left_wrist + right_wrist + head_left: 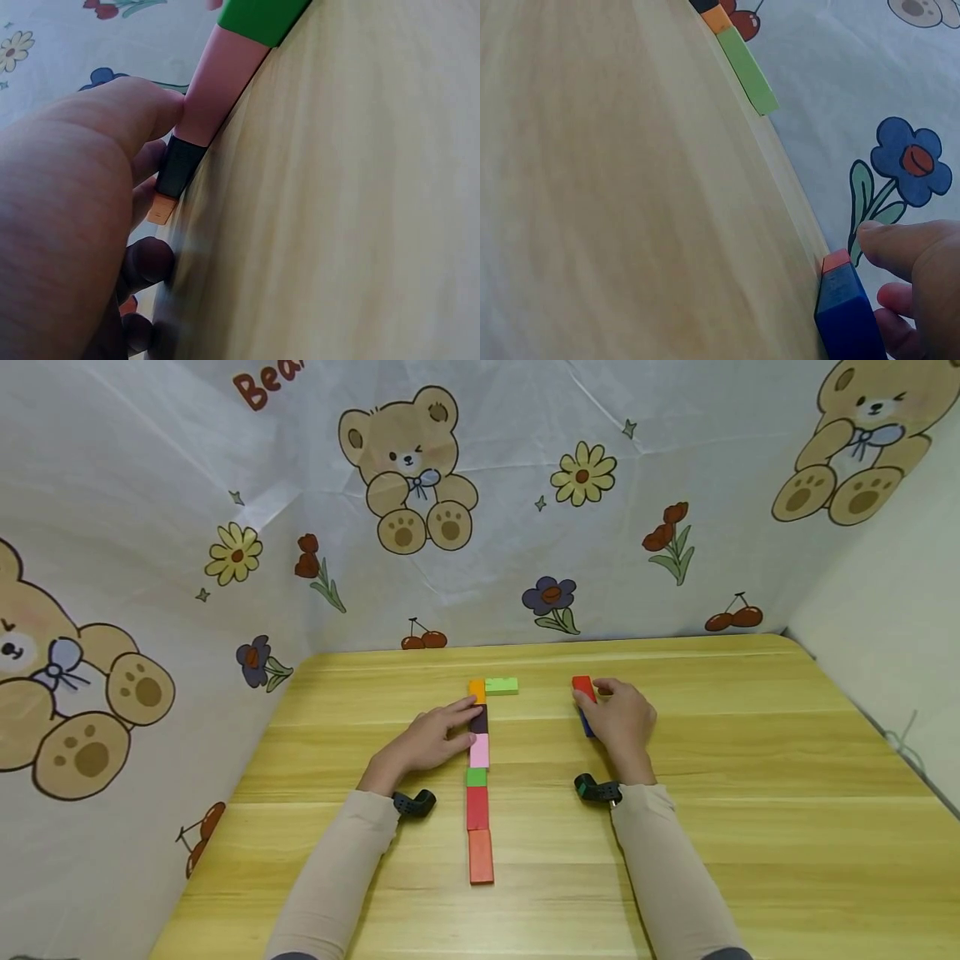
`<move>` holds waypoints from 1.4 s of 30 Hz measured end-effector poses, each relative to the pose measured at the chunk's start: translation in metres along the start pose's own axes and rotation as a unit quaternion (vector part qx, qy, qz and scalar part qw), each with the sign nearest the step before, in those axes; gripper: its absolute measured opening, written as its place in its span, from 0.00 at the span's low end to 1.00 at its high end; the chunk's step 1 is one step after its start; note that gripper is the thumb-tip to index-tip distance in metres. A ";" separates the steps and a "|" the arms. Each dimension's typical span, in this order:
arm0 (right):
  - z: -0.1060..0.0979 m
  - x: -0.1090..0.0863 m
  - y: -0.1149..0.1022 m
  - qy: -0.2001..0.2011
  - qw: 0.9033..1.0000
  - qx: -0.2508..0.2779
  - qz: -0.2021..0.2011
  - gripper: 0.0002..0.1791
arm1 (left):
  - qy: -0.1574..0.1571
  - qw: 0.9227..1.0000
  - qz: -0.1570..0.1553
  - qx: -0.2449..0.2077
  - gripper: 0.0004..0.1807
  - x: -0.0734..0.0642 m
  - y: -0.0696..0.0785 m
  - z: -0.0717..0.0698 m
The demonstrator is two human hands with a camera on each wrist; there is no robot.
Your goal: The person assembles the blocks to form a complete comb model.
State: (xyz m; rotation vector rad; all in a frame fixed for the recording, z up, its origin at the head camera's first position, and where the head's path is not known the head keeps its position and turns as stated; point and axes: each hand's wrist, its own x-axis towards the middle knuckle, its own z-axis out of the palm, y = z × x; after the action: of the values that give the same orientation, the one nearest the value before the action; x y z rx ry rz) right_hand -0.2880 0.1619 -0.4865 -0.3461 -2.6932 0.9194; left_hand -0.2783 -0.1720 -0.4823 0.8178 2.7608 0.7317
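Observation:
A straight row of wooden blocks runs away from me, with an orange-red block (481, 857), a red block (477, 808), a green block (476, 777), a pink block (479, 752), a black block (479, 720) and an orange block (477, 689). My left hand (429, 737) lies along its left side, thumb at the pink block and forefinger at the black and orange ones. A light green block (502, 686) points right from the far end. Over to the right, my right hand (624, 717) reaches over another red block (582, 683) and a blue block (847, 322), fingertips beside them, thumb raised over them.
The blocks lie on a wood-grain table (787, 827). Behind it hangs a white cloth (495, 585) printed with bears and flowers. A plain pale wall (885, 618) stands at the right. Each wrist wears a small black camera, as on the left wrist camera (414, 803).

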 end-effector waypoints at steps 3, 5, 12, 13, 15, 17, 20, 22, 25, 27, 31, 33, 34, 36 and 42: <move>0.001 0.001 -0.002 0.004 1.000 -0.005 0.001 0.28 | 0.002 1.000 -0.002 -0.003 0.31 -0.001 0.001 -0.001; 0.002 0.001 -0.003 0.006 1.000 -0.012 0.002 0.29 | 0.003 1.000 -0.003 -0.004 0.31 -0.001 0.002 -0.001; 0.002 -0.002 -0.004 0.000 1.000 -0.031 -0.005 0.30 | 0.005 1.000 -0.005 -0.013 0.30 -0.003 0.002 0.000; 0.002 -0.002 -0.004 -0.003 1.000 -0.030 -0.006 0.30 | 0.005 1.000 -0.006 -0.011 0.30 -0.003 0.002 0.000; 0.002 -0.002 -0.004 -0.009 1.000 -0.027 -0.009 0.30 | 0.004 1.000 -0.006 -0.009 0.30 -0.003 0.001 0.001; 0.003 -0.002 -0.004 -0.012 0.999 -0.028 -0.009 0.29 | 0.003 1.000 -0.005 -0.005 0.31 -0.003 0.000 0.001; 0.003 -0.001 -0.004 -0.013 0.999 -0.031 -0.005 0.27 | 0.001 1.000 -0.003 -0.004 0.31 -0.003 0.000 0.001; 0.004 0.000 -0.005 -0.012 0.999 -0.030 -0.002 0.25 | 0.002 1.000 -0.001 -0.004 0.30 -0.003 0.000 0.001; 0.004 0.001 -0.005 -0.005 1.000 -0.028 -0.004 0.24 | 0.004 1.000 0.002 -0.001 0.30 -0.002 0.000 0.001; 0.005 0.001 -0.005 0.006 1.000 -0.021 -0.012 0.23 | 0.006 1.000 0.004 0.002 0.31 -0.003 0.000 0.001; 0.006 0.002 -0.006 0.040 0.998 0.015 -0.036 0.22 | 0.006 1.000 0.004 0.003 0.31 -0.003 0.001 0.001; 0.006 0.003 -0.007 0.055 0.996 0.046 -0.045 0.22 | 0.006 1.000 0.003 0.001 0.30 -0.003 0.002 0.000; 0.006 0.003 -0.007 0.061 0.995 0.063 -0.048 0.22 | 0.005 1.000 0.003 0.000 0.30 -0.003 0.002 0.001; 0.004 0.003 -0.008 0.070 0.991 0.097 -0.053 0.21 | 0.004 1.000 0.002 -0.001 0.30 -0.002 0.002 0.001; -0.006 0.006 -0.013 0.033 0.978 0.182 -0.092 0.20 | 0.005 1.000 -0.001 0.005 0.31 -0.003 0.002 0.000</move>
State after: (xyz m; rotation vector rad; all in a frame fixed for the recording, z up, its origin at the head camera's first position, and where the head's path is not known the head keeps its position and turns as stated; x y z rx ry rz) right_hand -0.2930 0.1568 -0.4730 -0.0460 -2.3803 1.2857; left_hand -0.2747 -0.1716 -0.4812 0.8168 2.7770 0.7235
